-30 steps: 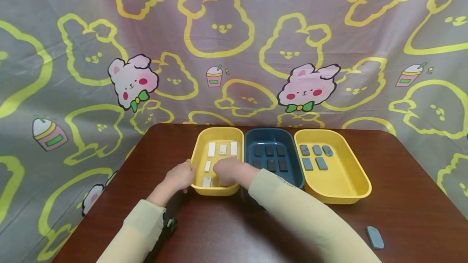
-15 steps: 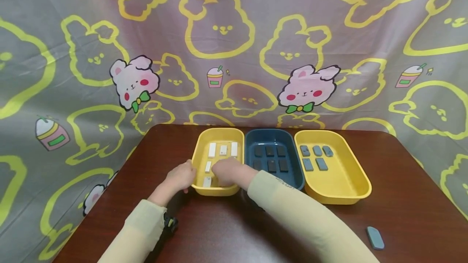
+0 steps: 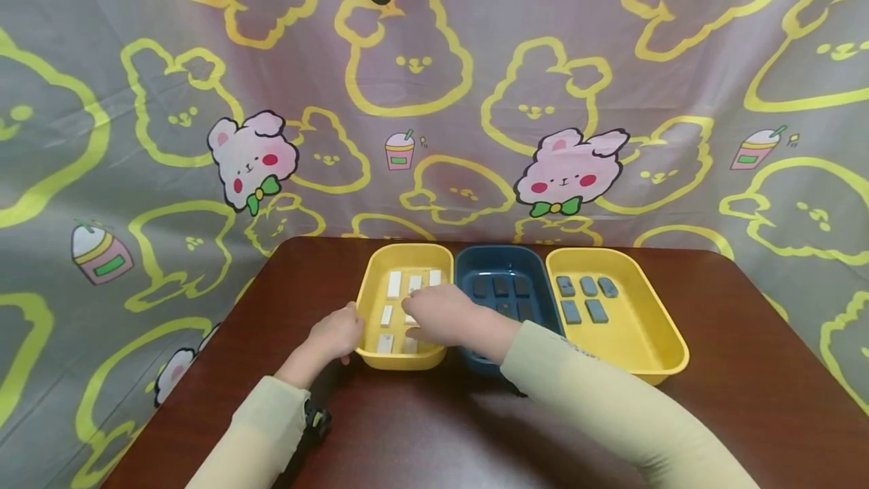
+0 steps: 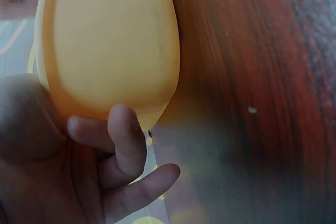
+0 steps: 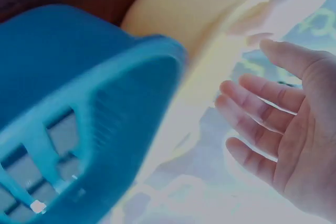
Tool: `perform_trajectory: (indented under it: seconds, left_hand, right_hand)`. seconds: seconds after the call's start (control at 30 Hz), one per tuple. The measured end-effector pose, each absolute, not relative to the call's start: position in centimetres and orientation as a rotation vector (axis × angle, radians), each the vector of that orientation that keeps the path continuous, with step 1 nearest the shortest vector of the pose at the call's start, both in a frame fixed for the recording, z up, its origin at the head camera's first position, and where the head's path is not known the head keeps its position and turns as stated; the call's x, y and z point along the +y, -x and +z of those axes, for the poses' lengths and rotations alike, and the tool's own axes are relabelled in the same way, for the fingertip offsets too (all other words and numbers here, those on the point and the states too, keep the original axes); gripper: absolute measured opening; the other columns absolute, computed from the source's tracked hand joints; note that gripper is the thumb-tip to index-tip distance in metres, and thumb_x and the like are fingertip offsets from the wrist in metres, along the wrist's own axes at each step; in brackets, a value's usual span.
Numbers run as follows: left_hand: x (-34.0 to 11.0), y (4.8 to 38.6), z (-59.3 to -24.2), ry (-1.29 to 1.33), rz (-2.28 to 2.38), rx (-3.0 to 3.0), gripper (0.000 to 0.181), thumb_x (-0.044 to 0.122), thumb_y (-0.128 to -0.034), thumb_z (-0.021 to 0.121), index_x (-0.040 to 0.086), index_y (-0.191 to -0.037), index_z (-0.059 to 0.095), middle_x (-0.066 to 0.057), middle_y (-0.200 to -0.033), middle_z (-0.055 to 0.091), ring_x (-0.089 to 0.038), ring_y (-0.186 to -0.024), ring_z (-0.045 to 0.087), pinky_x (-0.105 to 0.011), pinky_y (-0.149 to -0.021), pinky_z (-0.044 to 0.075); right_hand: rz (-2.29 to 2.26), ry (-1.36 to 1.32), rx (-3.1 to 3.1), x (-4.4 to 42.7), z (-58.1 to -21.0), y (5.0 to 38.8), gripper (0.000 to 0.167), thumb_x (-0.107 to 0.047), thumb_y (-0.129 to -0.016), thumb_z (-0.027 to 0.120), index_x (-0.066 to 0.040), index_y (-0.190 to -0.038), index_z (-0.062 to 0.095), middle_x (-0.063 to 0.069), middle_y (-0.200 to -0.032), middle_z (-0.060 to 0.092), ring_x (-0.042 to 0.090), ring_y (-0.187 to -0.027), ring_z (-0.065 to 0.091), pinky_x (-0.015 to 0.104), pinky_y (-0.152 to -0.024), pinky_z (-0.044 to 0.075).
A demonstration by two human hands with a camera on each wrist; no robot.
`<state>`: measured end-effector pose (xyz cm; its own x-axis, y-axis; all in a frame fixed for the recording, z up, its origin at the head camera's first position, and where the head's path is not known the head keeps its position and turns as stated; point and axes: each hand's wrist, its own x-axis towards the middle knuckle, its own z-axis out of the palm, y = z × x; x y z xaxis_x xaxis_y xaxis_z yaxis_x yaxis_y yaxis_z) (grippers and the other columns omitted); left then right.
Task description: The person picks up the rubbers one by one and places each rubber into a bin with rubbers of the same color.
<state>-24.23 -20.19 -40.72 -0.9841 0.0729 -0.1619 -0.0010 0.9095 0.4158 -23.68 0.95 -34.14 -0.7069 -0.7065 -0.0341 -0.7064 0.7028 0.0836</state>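
My left hand (image 3: 337,332) grips the left edge of the left yellow tray (image 3: 365,315). Its fingers curl against the outside of the wall in the left wrist view. Over the same tray hovers my right hand (image 3: 440,315); in the right wrist view its fingers are loosely spread and hold nothing. Small white blocks lie in rows in this tray, among them a front-left block (image 3: 385,344) and one beside it (image 3: 410,345), partly under the right hand. The hand covers part of the middle row.
A blue tray (image 3: 498,251) with black blocks (image 3: 501,287) stands in the middle, partly behind the right forearm. To its right, another yellow tray (image 3: 645,338) holds several grey-blue blocks (image 3: 572,312). All stand on a brown table (image 3: 380,429) before a patterned curtain (image 3: 434,96).
My right hand has lifted and moved slightly right, revealing a white block at the tray's front. The left hand keeps its grip. The loose grey piece at the table's right no longer shows.
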Motion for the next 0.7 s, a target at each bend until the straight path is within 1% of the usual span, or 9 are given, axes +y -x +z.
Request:
perform_trajectory:
  seconds: [0.07,0.17,0.27,0.43,0.63,0.7]
  left_hand:
    - [-20.1,24.2,-40.7,-0.061,0.626,2.901,0.035,0.016,-0.1017,0.034,-0.009,-0.124,0.045,-0.009,-0.066,0.053,-0.023,-0.046,0.057,-0.033,-0.05,0.043]
    - [-20.1,24.2,-40.7,-0.063,0.622,2.9,0.036,0.015,-0.1014,0.034,-0.01,-0.126,0.044,-0.009,-0.065,0.053,-0.024,-0.046,0.058,-0.033,-0.05,0.043]
    - [-20.0,24.2,-40.6,-0.059,0.621,2.892,0.037,0.015,-0.1018,0.034,-0.01,-0.127,0.043,-0.009,-0.066,0.053,-0.024,-0.046,0.058,-0.033,-0.05,0.043]
    - [-20.2,24.3,-40.8,-0.042,0.625,2.889,0.037,0.017,-0.1021,0.034,-0.009,-0.127,0.043,-0.009,-0.065,0.053,-0.023,-0.045,0.057,-0.033,-0.05,0.043]
    - [-20.1,24.2,-40.7,-0.043,0.628,2.895,0.039,0.017,-0.102,0.034,-0.009,-0.129,0.041,-0.009,-0.065,0.054,-0.022,-0.044,0.057,-0.033,-0.051,0.043]
    - [-20.1,24.3,-40.7,-0.039,0.635,2.889,0.039,0.017,-0.1023,0.034,-0.009,-0.13,0.041,-0.009,-0.065,0.054,-0.022,-0.044,0.057,-0.033,-0.051,0.043]
  right_hand:
    - [-0.144,-1.213,-2.872,1.9,-33.2,22.6,0.035,-0.043,-0.089,0.069,-0.016,-0.111,0.068,-0.003,-0.089,0.064,0.012,-0.073,0.055,0.029,-0.067,0.049]
    - [-0.098,-1.233,-2.84,3.8,-32.2,21.2,0.038,-0.044,-0.088,0.07,-0.016,-0.113,0.067,-0.003,-0.09,0.063,0.011,-0.073,0.053,0.027,-0.064,0.047]
    - [-0.012,-1.276,-2.775,6.3,-31.7,20.1,0.036,-0.041,-0.087,0.072,-0.015,-0.111,0.067,-0.003,-0.09,0.063,0.011,-0.072,0.052,0.026,-0.064,0.046]
    - [0.157,-1.309,-2.658,11.1,-32.1,19.0,0.031,-0.036,-0.084,0.076,-0.016,-0.106,0.068,-0.005,-0.089,0.063,0.009,-0.074,0.055,0.025,-0.067,0.05]
    - [0.35,-1.137,-2.723,16.7,-33.4,17.2,0.028,-0.034,-0.086,0.075,-0.017,-0.106,0.067,-0.01,-0.093,0.06,0.005,-0.077,0.057,0.028,-0.071,0.053]
    - [0.389,-1.03,-2.766,18.5,-33.9,16.3,0.027,-0.034,-0.085,0.075,-0.019,-0.106,0.067,-0.013,-0.094,0.06,0.004,-0.078,0.056,0.029,-0.072,0.053]
